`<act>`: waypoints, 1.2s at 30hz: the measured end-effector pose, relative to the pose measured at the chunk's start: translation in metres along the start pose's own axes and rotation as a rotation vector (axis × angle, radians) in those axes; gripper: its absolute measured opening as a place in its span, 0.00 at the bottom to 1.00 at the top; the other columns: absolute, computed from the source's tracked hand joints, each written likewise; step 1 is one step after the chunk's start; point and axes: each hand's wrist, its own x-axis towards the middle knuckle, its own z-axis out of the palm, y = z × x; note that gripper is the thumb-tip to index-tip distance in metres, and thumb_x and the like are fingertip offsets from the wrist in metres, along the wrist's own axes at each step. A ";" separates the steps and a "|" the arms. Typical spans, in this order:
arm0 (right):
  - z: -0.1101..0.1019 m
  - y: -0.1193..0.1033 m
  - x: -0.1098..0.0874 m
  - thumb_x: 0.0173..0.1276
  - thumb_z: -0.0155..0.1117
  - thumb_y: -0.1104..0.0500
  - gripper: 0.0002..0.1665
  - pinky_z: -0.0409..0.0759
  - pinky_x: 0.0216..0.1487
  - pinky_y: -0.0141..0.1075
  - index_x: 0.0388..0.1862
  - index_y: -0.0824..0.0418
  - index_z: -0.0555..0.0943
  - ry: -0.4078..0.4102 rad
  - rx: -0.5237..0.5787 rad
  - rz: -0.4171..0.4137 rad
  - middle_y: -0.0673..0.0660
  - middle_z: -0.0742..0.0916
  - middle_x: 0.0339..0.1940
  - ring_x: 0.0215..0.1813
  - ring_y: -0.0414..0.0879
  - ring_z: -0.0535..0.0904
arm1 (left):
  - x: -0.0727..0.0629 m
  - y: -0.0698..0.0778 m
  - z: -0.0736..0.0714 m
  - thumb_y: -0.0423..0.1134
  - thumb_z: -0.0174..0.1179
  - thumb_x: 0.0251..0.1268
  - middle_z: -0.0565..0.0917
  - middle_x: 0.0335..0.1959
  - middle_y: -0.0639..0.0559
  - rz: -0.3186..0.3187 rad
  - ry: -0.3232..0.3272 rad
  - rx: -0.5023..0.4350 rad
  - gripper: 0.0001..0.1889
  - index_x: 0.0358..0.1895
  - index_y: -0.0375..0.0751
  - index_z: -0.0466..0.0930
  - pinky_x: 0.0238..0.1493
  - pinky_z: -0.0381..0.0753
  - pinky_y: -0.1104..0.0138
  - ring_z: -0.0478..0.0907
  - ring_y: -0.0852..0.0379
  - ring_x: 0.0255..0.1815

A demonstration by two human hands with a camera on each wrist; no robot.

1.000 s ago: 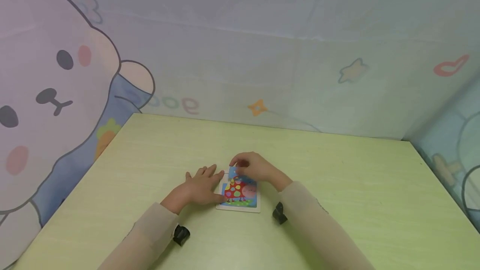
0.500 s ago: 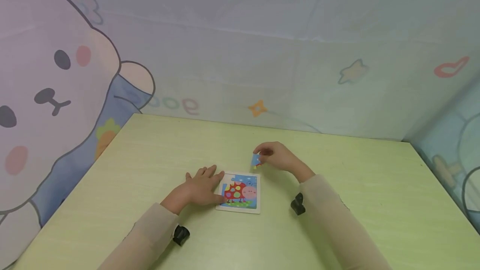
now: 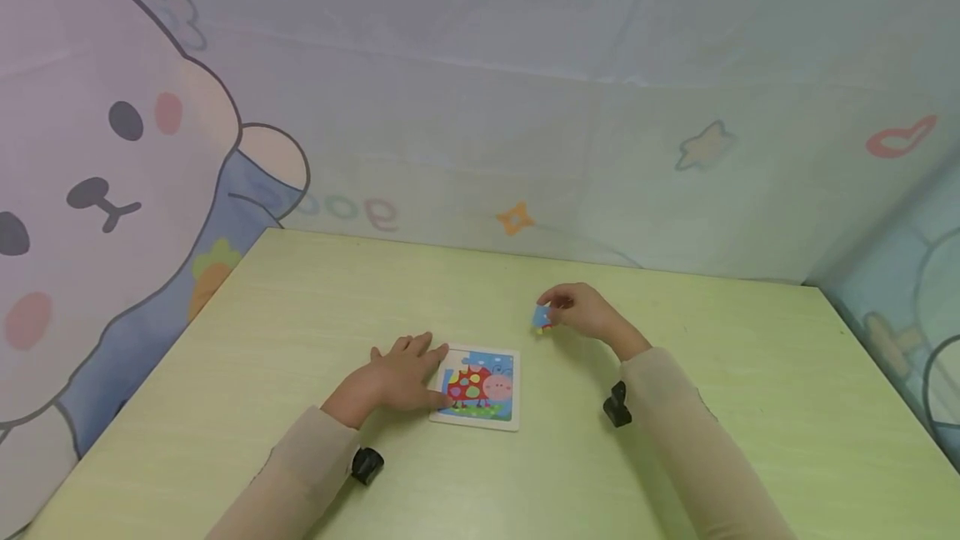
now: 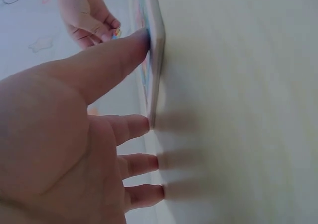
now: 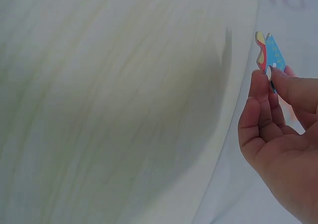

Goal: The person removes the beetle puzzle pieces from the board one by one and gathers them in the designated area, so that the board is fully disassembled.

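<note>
A small square puzzle (image 3: 480, 388) with a pale frame lies on the table, showing a red spotted ladybug on blue. Its upper left corner is a bare pale gap. My left hand (image 3: 401, 373) is spread at the puzzle's left side, thumb resting on the picture and index fingertip at the frame's edge; the left wrist view shows the other fingertips on the table. Up and to the right of the puzzle, my right hand (image 3: 588, 311) pinches a blue puzzle piece (image 5: 274, 55) with red and yellow along one edge, held above the table.
The pale yellow-green table (image 3: 712, 407) reaches back to a printed cloth (image 3: 480, 107) with a large cartoon bear on the left. Dark wrist-worn cameras sit at both sleeves, one by the left cuff (image 3: 367, 466).
My right hand has lifted the puzzle piece from the puzzle's upper left corner and carried it up and right. My left hand stays in place on the puzzle.
</note>
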 end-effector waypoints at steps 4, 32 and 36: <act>-0.002 0.003 0.002 0.68 0.58 0.65 0.16 0.77 0.48 0.44 0.53 0.67 0.81 0.010 -0.015 0.027 0.63 0.82 0.45 0.52 0.58 0.78 | 0.002 -0.001 0.000 0.55 0.62 0.61 0.53 0.76 0.38 0.006 -0.005 0.007 0.42 0.74 0.42 0.58 0.62 0.47 0.27 0.48 0.35 0.75; 0.000 0.024 0.014 0.69 0.55 0.66 0.16 0.76 0.52 0.46 0.52 0.68 0.82 0.015 -0.123 0.089 0.65 0.83 0.48 0.50 0.55 0.77 | -0.001 -0.001 -0.004 0.56 0.61 0.61 0.54 0.76 0.38 0.019 -0.007 0.019 0.42 0.74 0.42 0.58 0.63 0.47 0.28 0.49 0.35 0.75; 0.002 0.026 0.014 0.69 0.55 0.66 0.15 0.76 0.52 0.46 0.52 0.68 0.82 0.010 -0.138 0.081 0.65 0.83 0.48 0.49 0.55 0.77 | -0.001 -0.001 -0.003 0.56 0.62 0.62 0.53 0.76 0.38 0.015 -0.007 0.016 0.41 0.75 0.43 0.58 0.63 0.47 0.28 0.49 0.35 0.75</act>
